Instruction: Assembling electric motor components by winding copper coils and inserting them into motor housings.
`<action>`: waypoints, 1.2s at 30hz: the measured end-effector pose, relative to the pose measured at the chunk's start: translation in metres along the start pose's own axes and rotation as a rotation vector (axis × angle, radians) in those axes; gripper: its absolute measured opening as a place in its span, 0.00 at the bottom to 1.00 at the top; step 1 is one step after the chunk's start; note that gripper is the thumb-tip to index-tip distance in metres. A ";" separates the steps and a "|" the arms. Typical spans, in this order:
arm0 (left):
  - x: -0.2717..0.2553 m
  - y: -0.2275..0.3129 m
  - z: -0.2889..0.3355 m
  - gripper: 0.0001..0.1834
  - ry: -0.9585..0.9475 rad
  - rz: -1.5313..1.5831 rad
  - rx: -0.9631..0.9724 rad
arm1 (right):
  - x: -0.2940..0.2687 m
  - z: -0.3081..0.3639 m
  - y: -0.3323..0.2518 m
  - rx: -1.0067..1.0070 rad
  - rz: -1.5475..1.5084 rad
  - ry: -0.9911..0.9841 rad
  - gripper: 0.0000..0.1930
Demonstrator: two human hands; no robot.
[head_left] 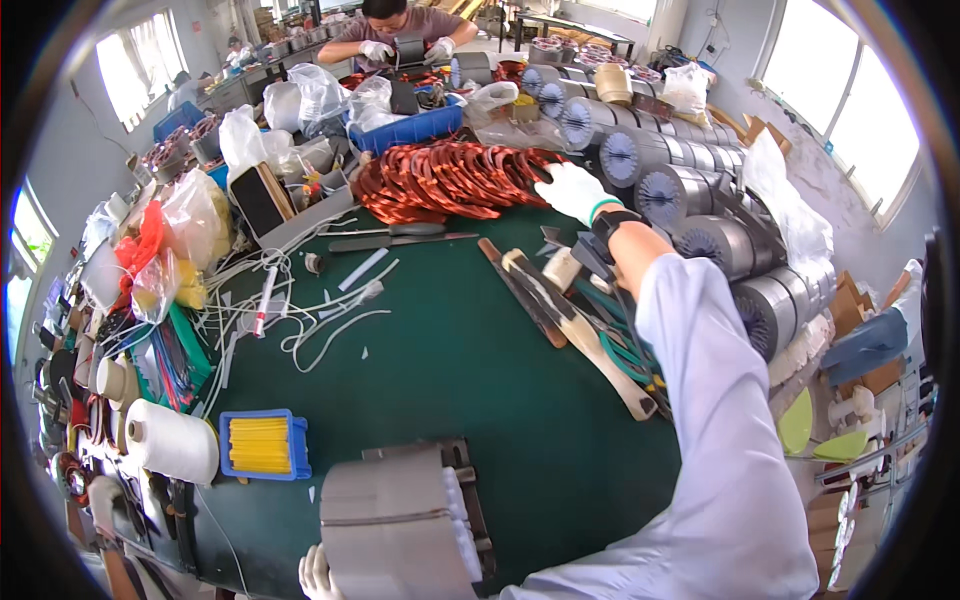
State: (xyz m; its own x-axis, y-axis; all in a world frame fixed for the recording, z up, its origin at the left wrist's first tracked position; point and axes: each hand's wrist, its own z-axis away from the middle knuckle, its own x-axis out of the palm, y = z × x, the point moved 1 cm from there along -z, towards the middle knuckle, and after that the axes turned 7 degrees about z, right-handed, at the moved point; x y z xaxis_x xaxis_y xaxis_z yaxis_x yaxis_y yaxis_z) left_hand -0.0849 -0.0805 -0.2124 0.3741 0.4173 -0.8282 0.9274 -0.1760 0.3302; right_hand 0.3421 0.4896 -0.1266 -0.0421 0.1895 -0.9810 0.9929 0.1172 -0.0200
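A grey stator core [385,520], a thick ribbed cylinder with white slot liners at its right end, lies on its side at the near edge of the green table [430,370]. My left hand [316,573], in a white glove, is curled against its lower left side; the core hides part of that hand. My right arm stretches far across the table. At the right end of a long row of red-brown copper wire coils [450,180], my white-gloved right hand [578,193] has its fingers closed on a coil.
Right of centre lie a brush [585,345], a wooden stick [520,290] and pliers. More stator cores [680,195] line the right side. A blue box of yellow strips [262,445], a thread cone [172,441] and loose white tubing [300,320] are left. A co-worker [390,30] works opposite.
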 end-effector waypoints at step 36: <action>0.000 0.014 -0.023 0.27 -0.067 0.037 -0.128 | -0.073 0.014 0.010 -0.033 -1.963 -0.093 0.08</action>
State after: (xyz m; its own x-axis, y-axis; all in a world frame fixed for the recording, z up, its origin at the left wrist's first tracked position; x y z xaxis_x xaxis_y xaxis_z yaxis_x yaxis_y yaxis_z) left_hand -0.0716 -0.0627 -0.1973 0.4111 0.3518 -0.8410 0.9077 -0.0732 0.4131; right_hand 0.3570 0.4639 -0.0582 -0.8909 -0.2457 0.3820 -0.4116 0.0814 -0.9077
